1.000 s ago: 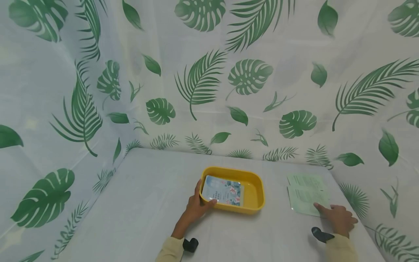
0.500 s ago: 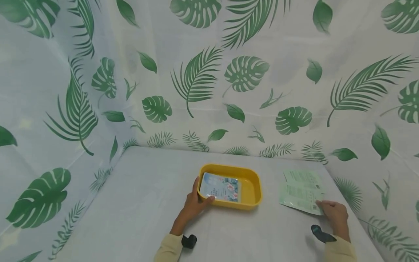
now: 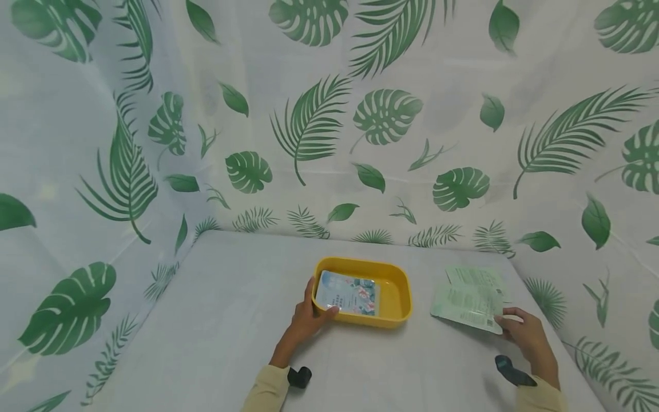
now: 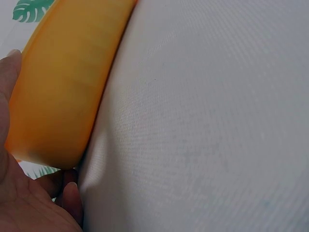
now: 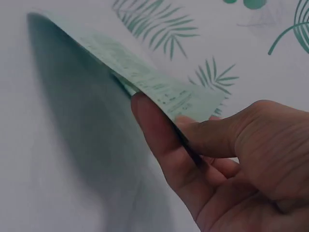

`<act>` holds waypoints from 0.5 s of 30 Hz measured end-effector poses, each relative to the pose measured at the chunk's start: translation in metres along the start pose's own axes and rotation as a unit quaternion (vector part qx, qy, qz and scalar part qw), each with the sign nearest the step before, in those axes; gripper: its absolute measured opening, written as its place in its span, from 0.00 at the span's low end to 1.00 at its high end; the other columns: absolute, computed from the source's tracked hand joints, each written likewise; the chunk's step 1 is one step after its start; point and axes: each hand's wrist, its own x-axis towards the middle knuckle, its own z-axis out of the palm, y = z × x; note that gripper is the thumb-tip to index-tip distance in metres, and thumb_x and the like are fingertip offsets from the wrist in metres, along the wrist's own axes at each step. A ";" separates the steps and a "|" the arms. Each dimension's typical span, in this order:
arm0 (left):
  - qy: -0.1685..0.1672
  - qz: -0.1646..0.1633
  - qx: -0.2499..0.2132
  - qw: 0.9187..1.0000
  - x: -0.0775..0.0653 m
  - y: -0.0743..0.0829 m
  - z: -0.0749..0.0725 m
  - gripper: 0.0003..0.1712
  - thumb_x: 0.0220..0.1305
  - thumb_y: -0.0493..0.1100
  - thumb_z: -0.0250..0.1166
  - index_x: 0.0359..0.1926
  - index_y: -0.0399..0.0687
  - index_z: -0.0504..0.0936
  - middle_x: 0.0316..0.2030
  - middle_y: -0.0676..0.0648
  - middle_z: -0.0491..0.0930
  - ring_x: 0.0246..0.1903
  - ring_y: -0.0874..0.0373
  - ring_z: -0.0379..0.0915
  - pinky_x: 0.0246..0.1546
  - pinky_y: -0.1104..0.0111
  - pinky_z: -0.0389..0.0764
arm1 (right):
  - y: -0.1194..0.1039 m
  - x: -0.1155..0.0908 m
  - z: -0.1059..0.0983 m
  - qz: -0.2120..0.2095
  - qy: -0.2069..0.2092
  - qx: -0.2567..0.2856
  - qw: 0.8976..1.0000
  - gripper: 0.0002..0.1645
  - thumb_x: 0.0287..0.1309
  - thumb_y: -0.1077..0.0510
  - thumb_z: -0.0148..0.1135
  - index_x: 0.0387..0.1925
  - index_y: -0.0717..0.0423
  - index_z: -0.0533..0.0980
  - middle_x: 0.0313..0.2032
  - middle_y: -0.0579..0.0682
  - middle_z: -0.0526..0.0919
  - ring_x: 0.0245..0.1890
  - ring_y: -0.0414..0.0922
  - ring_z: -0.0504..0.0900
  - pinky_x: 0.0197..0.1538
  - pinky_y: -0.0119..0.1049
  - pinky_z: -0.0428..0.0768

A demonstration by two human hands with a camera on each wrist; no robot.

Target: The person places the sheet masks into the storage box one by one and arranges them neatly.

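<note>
At the middle of the table in the head view is a yellow plastic tray (image 3: 395, 297). My left hand (image 3: 306, 321) grips its left end, thumb over the front rim and fingers along the side. A pale blue packet (image 3: 337, 293) with a floral print lies flat inside, toward that end. To the right, my right hand (image 3: 527, 335) pinches the near right corner of a light green printed packet (image 3: 463, 306) between thumb and fingers. In the right wrist view this packet (image 5: 154, 89) is tilted up off the table, with a shadow below.
A second light green packet (image 3: 476, 276) lies behind the held one, partly covered by it. The white-covered table (image 3: 231, 286) meets a leaf-printed cloth backdrop (image 3: 329, 200) at the back and both sides.
My right hand has gone from touching the near green packet with a fingertip to pinching its corner, lifting it and shifting it slightly left. My left hand keeps its grip on the tray.
</note>
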 end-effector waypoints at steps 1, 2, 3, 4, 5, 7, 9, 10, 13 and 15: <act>0.001 0.001 -0.001 1.000 0.000 0.001 0.000 0.60 0.58 0.63 0.67 0.78 0.54 0.39 0.71 0.34 0.60 0.65 0.37 0.64 0.63 0.41 0.65 | -0.003 -0.001 0.000 -0.012 0.004 0.006 1.000 0.34 0.65 0.54 0.58 0.63 0.73 0.62 0.45 0.64 0.79 0.32 0.37 0.80 0.34 0.33 0.82; 0.002 0.002 -0.002 1.000 0.000 0.001 0.000 0.60 0.58 0.62 0.67 0.78 0.54 0.39 0.70 0.34 0.61 0.65 0.37 0.64 0.63 0.41 0.65 | -0.007 -0.003 0.001 -0.020 0.009 0.010 1.000 0.34 0.66 0.54 0.57 0.64 0.72 0.61 0.48 0.67 0.78 0.33 0.37 0.81 0.35 0.32 0.82; 0.003 0.002 -0.002 1.000 0.000 0.002 0.000 0.59 0.58 0.62 0.67 0.78 0.54 0.39 0.70 0.33 0.61 0.65 0.37 0.64 0.63 0.41 0.65 | -0.011 -0.005 0.003 -0.026 0.014 0.014 0.999 0.34 0.66 0.53 0.56 0.64 0.72 0.61 0.52 0.69 0.76 0.33 0.36 0.81 0.36 0.32 0.83; 0.003 0.001 -0.001 1.000 0.000 0.002 0.000 0.59 0.58 0.62 0.67 0.78 0.54 0.39 0.70 0.33 0.61 0.65 0.37 0.64 0.63 0.41 0.65 | -0.014 -0.007 0.005 -0.030 0.020 0.021 0.999 0.33 0.67 0.53 0.55 0.64 0.72 0.61 0.54 0.70 0.74 0.33 0.35 0.81 0.36 0.31 0.83; 0.003 0.000 0.001 1.000 0.000 0.002 0.000 0.59 0.58 0.63 0.67 0.78 0.54 0.39 0.70 0.33 0.61 0.65 0.37 0.64 0.63 0.41 0.65 | -0.018 -0.009 0.007 -0.034 0.026 0.034 0.999 0.33 0.68 0.53 0.54 0.65 0.72 0.61 0.56 0.71 0.73 0.34 0.33 0.81 0.37 0.30 0.83; 0.002 -0.003 0.002 1.000 0.000 0.003 0.000 0.59 0.58 0.63 0.67 0.78 0.55 0.39 0.70 0.32 0.61 0.65 0.37 0.64 0.63 0.41 0.65 | -0.025 -0.012 0.011 -0.042 0.034 0.063 0.997 0.32 0.69 0.53 0.53 0.65 0.71 0.61 0.56 0.68 0.73 0.33 0.31 0.81 0.37 0.28 0.83; 0.002 -0.005 0.006 1.000 0.000 0.003 0.001 0.59 0.58 0.63 0.67 0.78 0.55 0.39 0.70 0.32 0.61 0.65 0.37 0.64 0.63 0.41 0.66 | -0.033 -0.015 0.017 -0.050 0.037 0.092 0.994 0.32 0.69 0.53 0.54 0.65 0.70 0.61 0.54 0.61 0.75 0.32 0.27 0.80 0.38 0.27 0.83; 0.002 -0.003 0.007 1.000 -0.001 0.003 0.001 0.59 0.58 0.63 0.67 0.78 0.55 0.39 0.70 0.32 0.61 0.65 0.36 0.65 0.62 0.41 0.66 | -0.036 -0.016 0.020 -0.054 0.036 0.105 0.992 0.33 0.69 0.52 0.55 0.66 0.69 0.61 0.52 0.57 0.75 0.32 0.26 0.79 0.39 0.26 0.83; 0.004 0.001 0.007 1.000 -0.002 0.004 0.001 0.59 0.59 0.63 0.67 0.78 0.54 0.39 0.69 0.31 0.62 0.64 0.36 0.65 0.62 0.41 0.66 | -0.046 -0.016 0.031 -0.076 0.028 0.143 0.986 0.34 0.67 0.51 0.59 0.64 0.69 0.63 0.48 0.50 0.78 0.34 0.27 0.80 0.40 0.27 0.83; 0.004 0.002 0.006 1.000 -0.002 0.004 0.001 0.59 0.59 0.63 0.67 0.78 0.53 0.39 0.69 0.31 0.62 0.64 0.36 0.65 0.63 0.42 0.66 | -0.050 -0.013 0.041 -0.094 0.023 0.157 0.983 0.35 0.64 0.48 0.63 0.62 0.68 0.65 0.47 0.46 0.79 0.35 0.28 0.81 0.40 0.27 0.83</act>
